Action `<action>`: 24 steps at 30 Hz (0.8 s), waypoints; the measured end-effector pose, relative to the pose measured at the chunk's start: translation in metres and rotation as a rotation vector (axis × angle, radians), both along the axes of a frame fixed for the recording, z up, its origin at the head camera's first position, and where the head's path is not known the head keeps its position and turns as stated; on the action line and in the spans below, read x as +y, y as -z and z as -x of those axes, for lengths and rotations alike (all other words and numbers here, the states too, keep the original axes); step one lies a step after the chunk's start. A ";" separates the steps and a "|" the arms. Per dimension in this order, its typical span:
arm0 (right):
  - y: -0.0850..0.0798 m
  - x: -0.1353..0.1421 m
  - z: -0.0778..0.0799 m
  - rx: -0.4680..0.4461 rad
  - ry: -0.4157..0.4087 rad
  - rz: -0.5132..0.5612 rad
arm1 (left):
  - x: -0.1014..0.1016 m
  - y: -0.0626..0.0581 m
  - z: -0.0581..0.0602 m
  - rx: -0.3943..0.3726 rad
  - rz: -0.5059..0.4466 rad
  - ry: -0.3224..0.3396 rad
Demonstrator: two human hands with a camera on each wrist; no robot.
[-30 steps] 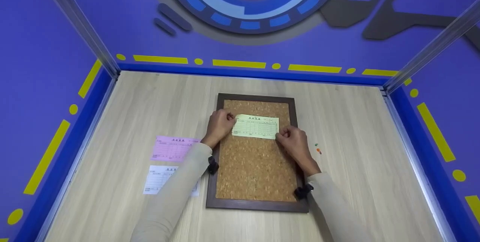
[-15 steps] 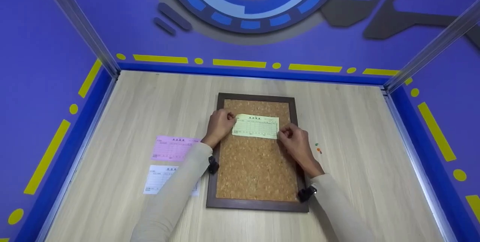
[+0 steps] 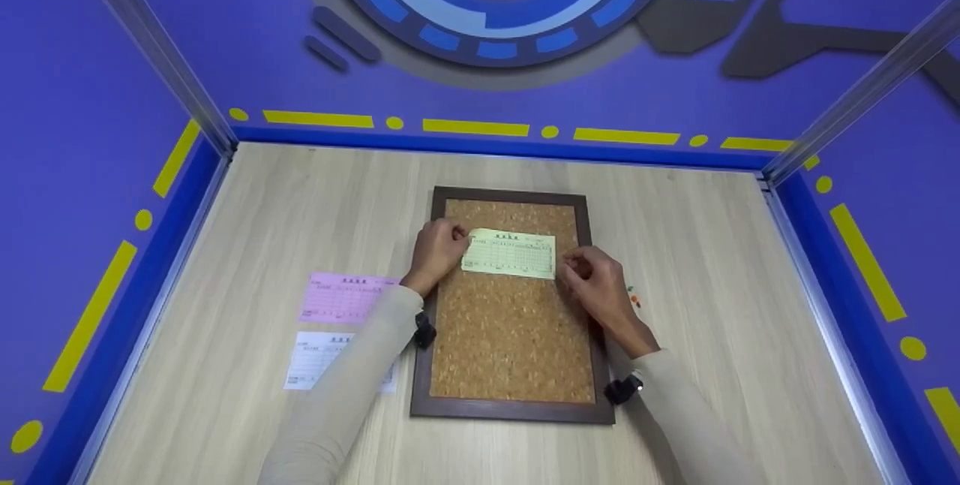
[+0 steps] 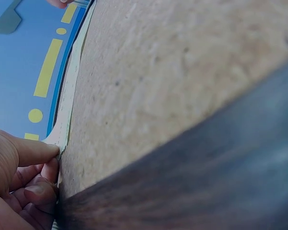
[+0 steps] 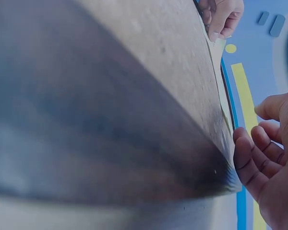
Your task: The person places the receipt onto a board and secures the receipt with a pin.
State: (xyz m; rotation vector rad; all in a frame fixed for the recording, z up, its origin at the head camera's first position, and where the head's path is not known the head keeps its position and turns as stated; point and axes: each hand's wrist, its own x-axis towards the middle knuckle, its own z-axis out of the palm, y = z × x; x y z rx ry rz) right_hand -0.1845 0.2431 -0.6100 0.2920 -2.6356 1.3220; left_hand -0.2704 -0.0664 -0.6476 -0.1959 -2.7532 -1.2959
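A pale green printed paper form [image 3: 508, 254] lies across the upper part of a cork board [image 3: 514, 335] with a dark brown frame. At the form's left edge my left hand [image 3: 439, 251] pinches the paper between thumb and fingers; the left wrist view shows the paper's corner [image 4: 62, 139] at the thumb tip. My right hand [image 3: 598, 278] is just off the form's right edge, over the frame's right side. Its thumb and loosely bent fingers [image 5: 247, 163] stand apart in the right wrist view, with nothing between them.
Left of the board, a pink form [image 3: 341, 297] and a white form [image 3: 311, 361] lie on the wooden table [image 3: 712, 260], partly under the left sleeve. Several small green and orange pieces [image 3: 634, 297] lie right of the board. Blue-purple panels [image 3: 315, 87] enclose the table.
My right hand has let go of the green form's right edge and moved a little to the right, its fingers parting. The left hand and the form stay in place.
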 end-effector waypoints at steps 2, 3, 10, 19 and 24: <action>-0.001 0.002 -0.001 0.022 -0.012 -0.019 | 0.000 0.002 0.001 -0.002 0.014 -0.002; -0.001 0.003 -0.002 0.039 -0.019 -0.031 | 0.000 0.003 0.001 -0.001 0.022 -0.003; -0.004 0.011 -0.005 0.111 -0.048 -0.071 | 0.001 0.010 0.005 0.005 0.049 -0.002; -0.006 0.018 -0.007 0.088 -0.047 -0.060 | 0.006 -0.035 -0.017 -0.011 0.014 0.002; -0.004 0.023 -0.009 0.118 -0.036 -0.068 | 0.008 -0.039 -0.021 -0.035 0.021 0.004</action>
